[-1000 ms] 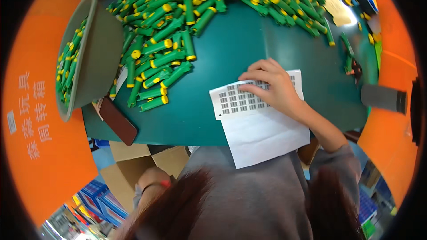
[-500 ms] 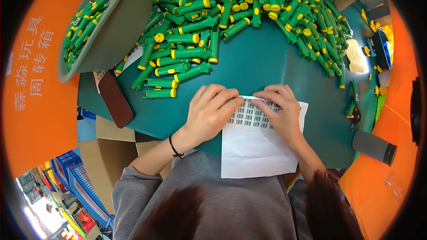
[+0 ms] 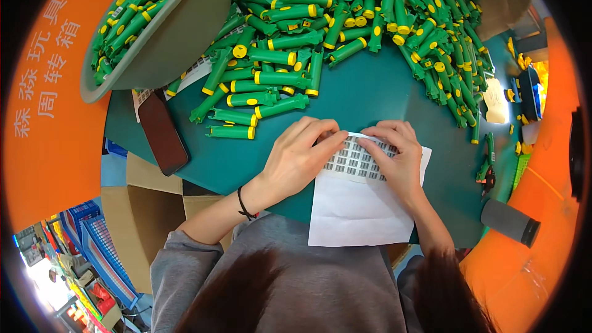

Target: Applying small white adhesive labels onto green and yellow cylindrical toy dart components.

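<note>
At nine o'clock in the view, the outer edge is filled by an orange panel [image 3: 61, 172] marked with white writing. At eight o'clock, blue crates [image 3: 105, 246] are seen, and nearer the centre an open cardboard box [image 3: 145, 228] is placed beside the table edge. At ten o'clock, a tilted grey-green basin [image 3: 185, 34] is loaded with green, yellow-ended tubes. A flat, dark brown case [image 3: 163, 135] is laid at nine o'clock on the green table [image 3: 225, 157].

Near the dial's centre, the left hand [image 3: 302, 151], banded at the wrist by a thin dark bracelet, is bent inward; the upper edge of the white sheet [image 3: 364, 200] is pinched between its thumb and forefinger at the sheet's eleven o'clock. From eleven to two o'clock, a pile of green tubes [image 3: 351, 9] is spread. The sheet is held at four o'clock, just off centre, with rows of small dark blocks printed across its upper part and blank paper below. By the right hand [image 3: 401, 154], the same edge is pinched at the sheet's twelve o'clock, the thumb being laid on the printed face.

Toward three o'clock, a pale tan piece [image 3: 495, 102] is seen; at four, a grey cylinder [image 3: 505, 219] is rested.
</note>
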Demonstrator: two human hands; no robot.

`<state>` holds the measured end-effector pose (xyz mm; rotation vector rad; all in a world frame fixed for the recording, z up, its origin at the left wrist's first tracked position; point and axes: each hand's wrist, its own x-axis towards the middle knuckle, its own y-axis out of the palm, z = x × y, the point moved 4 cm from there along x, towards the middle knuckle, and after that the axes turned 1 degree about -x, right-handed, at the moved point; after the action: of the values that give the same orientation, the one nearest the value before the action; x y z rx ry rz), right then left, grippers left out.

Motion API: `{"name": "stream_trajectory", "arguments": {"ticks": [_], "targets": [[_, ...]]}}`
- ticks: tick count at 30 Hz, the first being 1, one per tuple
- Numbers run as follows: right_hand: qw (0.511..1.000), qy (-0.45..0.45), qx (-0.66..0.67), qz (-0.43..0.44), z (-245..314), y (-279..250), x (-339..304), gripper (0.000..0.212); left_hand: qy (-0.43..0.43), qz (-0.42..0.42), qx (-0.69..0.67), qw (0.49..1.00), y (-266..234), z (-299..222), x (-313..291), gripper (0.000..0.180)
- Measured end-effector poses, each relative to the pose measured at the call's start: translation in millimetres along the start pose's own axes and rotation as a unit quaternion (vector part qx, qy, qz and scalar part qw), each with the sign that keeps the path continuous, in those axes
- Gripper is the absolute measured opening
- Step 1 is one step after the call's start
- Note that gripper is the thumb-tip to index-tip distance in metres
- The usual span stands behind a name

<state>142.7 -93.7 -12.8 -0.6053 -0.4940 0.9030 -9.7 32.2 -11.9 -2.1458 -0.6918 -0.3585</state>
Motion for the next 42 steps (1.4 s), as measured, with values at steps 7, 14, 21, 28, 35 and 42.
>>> {"name": "stream_trajectory", "arguments": {"ticks": [7, 14, 21, 28, 35, 42], "targets": [[1.000, 0.002, -0.008, -0.006, 2, 1, 1, 0.017, 0.051, -0.019, 0.032, 0.998, 1, 4, 2, 0.025], [1.000, 0.009, -0.007, -0.004, 0, 1, 1, 0.017, 0.018, -0.041, 0.023, 0.999, 5, 4, 5, 0.019], [1.000, 0.011, -0.006, 0.004, 1, -3, 6, 0.016, 0.023, -0.033, 0.028, 0.999, 2, 1, 4, 0.019], [0.963, -0.206, -0.164, -0.058, 13, 1, 97, 0.033, -0.012, -0.045, -0.050, 0.998, -1, 7, 1, 0.015], [0.917, -0.306, -0.243, -0.083, 1, 2, 122, 0.028, -0.098, -0.035, -0.170, 0.980, -3, 14, 2, 0.013], [0.927, -0.292, -0.231, -0.030, -7, 11, 123, 0.033, -0.101, -0.014, -0.182, 0.978, -4, 12, 5, 0.011]]}}
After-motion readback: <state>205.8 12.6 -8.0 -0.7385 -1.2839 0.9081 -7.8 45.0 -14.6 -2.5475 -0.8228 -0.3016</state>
